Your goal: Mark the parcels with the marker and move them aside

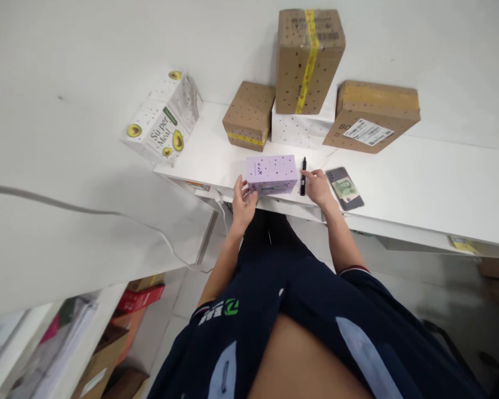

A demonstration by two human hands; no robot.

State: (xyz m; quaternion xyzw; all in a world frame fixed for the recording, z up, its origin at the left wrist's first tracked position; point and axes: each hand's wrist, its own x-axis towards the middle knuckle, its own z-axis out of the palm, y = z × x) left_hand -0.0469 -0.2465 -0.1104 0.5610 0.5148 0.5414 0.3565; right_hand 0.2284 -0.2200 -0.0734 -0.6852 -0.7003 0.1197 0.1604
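Observation:
A small purple box with dark specks and printing lies near the front edge of the white desk. At its left end is my left hand, fingers apart, the thumb by the lower front corner; it does not wrap round the box. Just right of the box lies a black marker pen, pointing away from me. The fingertips of my right hand pinch the marker's side. A dark phone with a green banknote on its back lies right of that hand.
Behind stand a small brown carton, a tall taped carton on a white speckled box, and a labelled carton. An avocado-printed white box sits at the left corner. A grey cable crosses the left side.

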